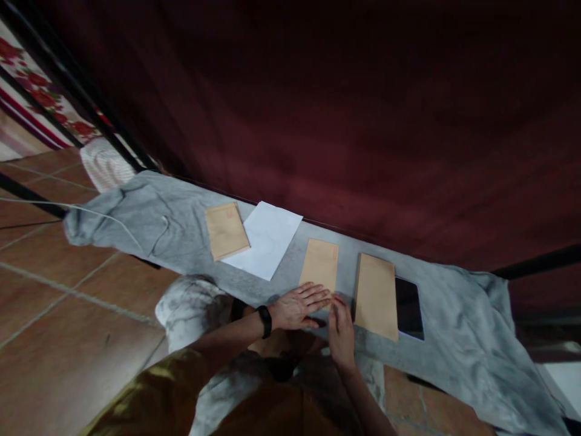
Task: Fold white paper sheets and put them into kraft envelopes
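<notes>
A tan paper envelope (320, 260) with small red print at its upper right corner lies flat on the grey cloth right in front of me. My left hand (299, 304), with a dark band on the wrist, lies flat over the envelope's near end, fingers stretched out. At the same end's right corner, my right hand (341, 333) has its fingers curled together, the fingertips touching the envelope edge. Whether a fold of paper is pinched there is too small to tell.
To the left, a stack of tan envelopes (227, 231) overlaps white paper sheets (271, 237). On the right, a thicker envelope stack (376, 297) partly covers a dark-screened phone or tablet (410, 309). A grey cloth (467, 339) covers the bench; a dark red curtain (318, 121) hangs behind.
</notes>
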The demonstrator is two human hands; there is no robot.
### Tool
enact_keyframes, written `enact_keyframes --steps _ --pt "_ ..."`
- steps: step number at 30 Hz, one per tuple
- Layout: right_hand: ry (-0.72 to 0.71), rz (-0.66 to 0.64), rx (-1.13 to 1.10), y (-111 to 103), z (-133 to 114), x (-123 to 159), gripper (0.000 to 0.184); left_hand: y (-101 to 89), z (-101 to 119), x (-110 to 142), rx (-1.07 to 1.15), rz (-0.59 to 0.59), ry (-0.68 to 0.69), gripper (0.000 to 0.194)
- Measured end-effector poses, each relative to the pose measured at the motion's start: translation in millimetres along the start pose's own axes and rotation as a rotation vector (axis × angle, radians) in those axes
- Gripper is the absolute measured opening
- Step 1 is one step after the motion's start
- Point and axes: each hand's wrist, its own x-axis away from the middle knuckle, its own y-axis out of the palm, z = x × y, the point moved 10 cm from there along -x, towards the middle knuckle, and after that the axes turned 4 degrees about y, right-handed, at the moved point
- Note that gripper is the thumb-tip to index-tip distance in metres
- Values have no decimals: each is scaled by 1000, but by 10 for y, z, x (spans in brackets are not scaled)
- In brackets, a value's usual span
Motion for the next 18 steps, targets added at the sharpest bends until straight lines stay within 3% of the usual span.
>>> enact_keyframes --steps 4,8,13,18 --pt "-136 -197 86 252 -134 -262 47 30 23 35 25 33 40 65" --pt "-243 -354 353 538 -156 -510 51 86 23 42 43 39 63 54" --pt "-276 -419 558 754 -90 -843 54 84 26 30 75 -6 58 57" --pt "-246 -368 624 808 -95 -1201 59 83 39 37 83 -50 56 63"
